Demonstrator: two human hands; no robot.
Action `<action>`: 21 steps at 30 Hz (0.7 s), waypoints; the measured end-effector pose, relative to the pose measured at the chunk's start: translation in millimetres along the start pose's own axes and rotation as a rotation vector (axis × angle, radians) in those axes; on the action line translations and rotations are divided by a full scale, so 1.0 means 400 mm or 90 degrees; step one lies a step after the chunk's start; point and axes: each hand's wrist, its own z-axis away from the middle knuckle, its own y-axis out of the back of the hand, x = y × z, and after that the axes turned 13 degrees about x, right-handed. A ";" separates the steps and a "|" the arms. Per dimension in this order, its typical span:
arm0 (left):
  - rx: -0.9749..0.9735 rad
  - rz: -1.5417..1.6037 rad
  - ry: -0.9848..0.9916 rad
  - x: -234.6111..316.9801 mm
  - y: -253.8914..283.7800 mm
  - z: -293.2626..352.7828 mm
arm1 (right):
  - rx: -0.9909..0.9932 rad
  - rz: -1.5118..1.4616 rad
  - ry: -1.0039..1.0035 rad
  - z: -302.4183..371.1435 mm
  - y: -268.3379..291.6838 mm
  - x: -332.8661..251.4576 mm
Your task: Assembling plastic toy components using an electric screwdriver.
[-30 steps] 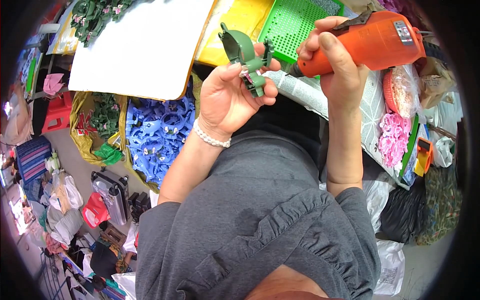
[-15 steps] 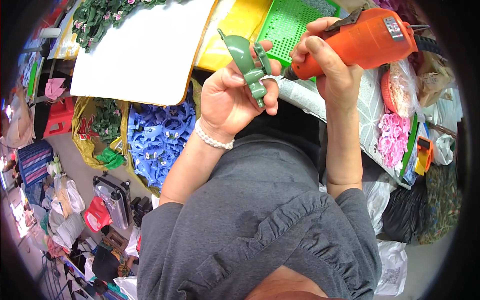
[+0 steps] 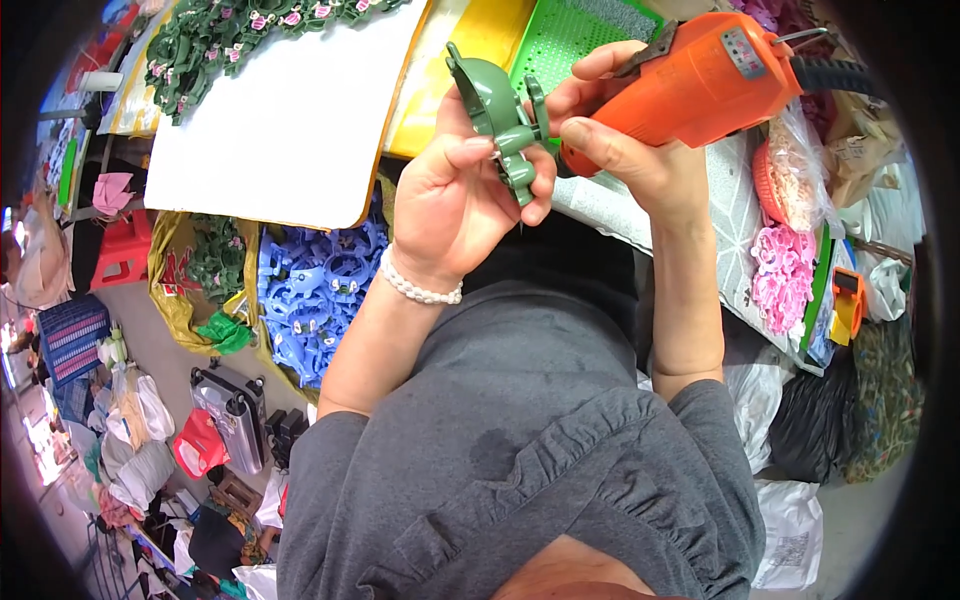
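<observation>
A shiny dark green moulded plastic toy part (image 3: 488,95), with a curved shell and smaller jointed pieces, is pinched in the fingers of my left hand (image 3: 432,210). White beads circle that wrist. My right hand (image 3: 665,180) is wrapped round an orange electric screwdriver (image 3: 690,90) with a black cord. The tool's nose points left at the side of the green part, close to my left fingertips. Its tip is mostly hidden, so I cannot tell whether it touches the part.
A white board (image 3: 270,130) bears a heap of dark green parts (image 3: 215,50). A bright green perforated basket (image 3: 560,50) stands at the far side. Blue parts (image 3: 320,290) fill a bag at left; pink parts (image 3: 785,275) lie at right. A silver suitcase (image 3: 235,410) is on the floor.
The orange screwdriver has moved left and slightly down, bringing its nose closer to the green part. My left hand still holds the part, now turned a little more upright.
</observation>
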 end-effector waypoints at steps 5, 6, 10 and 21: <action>0.029 -0.067 -0.031 -0.004 -0.029 -0.004 | 0.029 0.041 -0.003 -0.001 0.009 -0.007; 0.029 -0.067 -0.029 -0.007 -0.028 -0.006 | 0.035 0.049 -0.005 -0.001 0.011 -0.007; 0.019 -0.099 -0.046 -0.017 -0.027 -0.007 | 0.079 0.106 0.017 0.004 0.011 -0.002; 0.007 -0.132 -0.034 -0.009 -0.036 -0.005 | 0.089 0.035 -0.051 0.011 0.014 0.001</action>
